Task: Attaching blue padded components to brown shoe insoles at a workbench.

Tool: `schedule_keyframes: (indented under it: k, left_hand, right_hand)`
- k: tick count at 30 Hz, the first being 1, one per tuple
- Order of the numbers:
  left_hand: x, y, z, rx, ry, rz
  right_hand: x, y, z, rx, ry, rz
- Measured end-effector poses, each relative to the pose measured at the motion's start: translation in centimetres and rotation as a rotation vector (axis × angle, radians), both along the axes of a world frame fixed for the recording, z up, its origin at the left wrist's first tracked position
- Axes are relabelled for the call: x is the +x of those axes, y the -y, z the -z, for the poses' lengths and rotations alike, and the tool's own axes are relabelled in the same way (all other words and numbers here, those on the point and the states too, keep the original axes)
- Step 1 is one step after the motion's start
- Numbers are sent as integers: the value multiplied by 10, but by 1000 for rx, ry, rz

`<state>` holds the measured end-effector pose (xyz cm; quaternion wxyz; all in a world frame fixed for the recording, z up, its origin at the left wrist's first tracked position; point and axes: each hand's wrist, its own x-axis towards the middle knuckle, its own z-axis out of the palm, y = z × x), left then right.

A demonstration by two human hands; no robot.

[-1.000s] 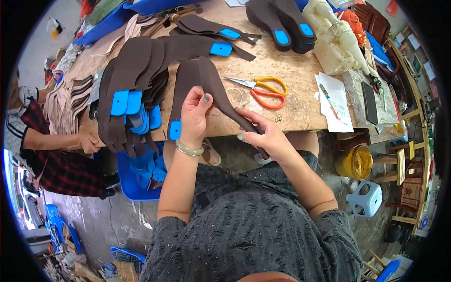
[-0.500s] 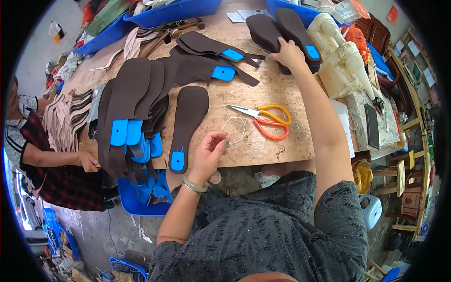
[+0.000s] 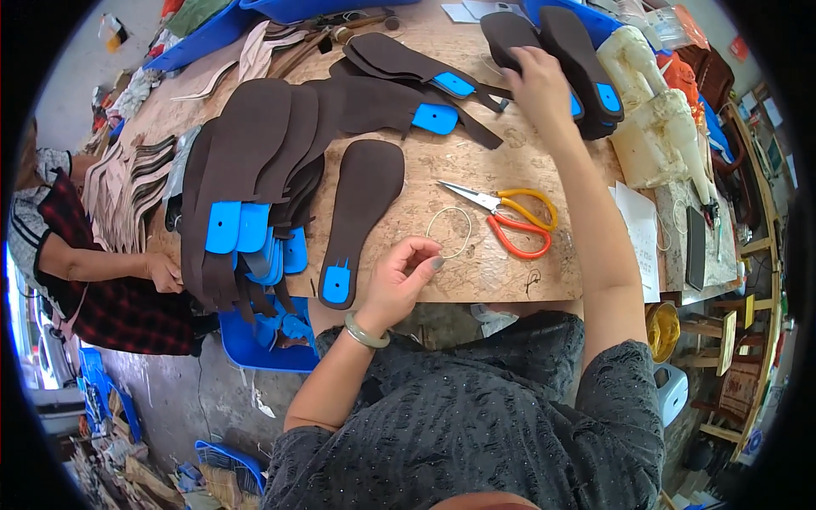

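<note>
Currently, upper right: dark insoles (image 3: 510, 31), stacked, long axis slanting down rightward, by my nearer right hand (image 3: 541, 89), half-curled, grip unclear. Centre: my left hand (image 3: 399, 279), loosely curled, seemingly empty.

One lone insole (image 3: 367, 183), one pair of scissors (image 3: 495, 203), one bangle (image 3: 363, 337)

A pale blue stool (image 3: 668, 408) stands near a yellow bucket (image 3: 661, 333).
</note>
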<state>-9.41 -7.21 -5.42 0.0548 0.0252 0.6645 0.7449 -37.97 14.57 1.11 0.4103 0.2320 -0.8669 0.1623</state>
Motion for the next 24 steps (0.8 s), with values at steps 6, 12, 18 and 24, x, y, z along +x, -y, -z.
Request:
schedule_keyframes:
  k: [6, 12, 18, 24]
  left_hand:
    - [1, 0, -1, 62, 13, -1]
    - [2, 0, -10, 122, 41, -12]
    - [2, 3, -3, 92, 23, -2]
    - [0, -2, -2, 94, -1, 16]
  right_hand:
    - [-39, 70, 20, 205, 614, -122]
    - [-47, 83, 3, 241, 732, -31]
    - [-43, 82, 8, 64, 811, -64]
    - [-50, 67, 19, 34, 478, -18]
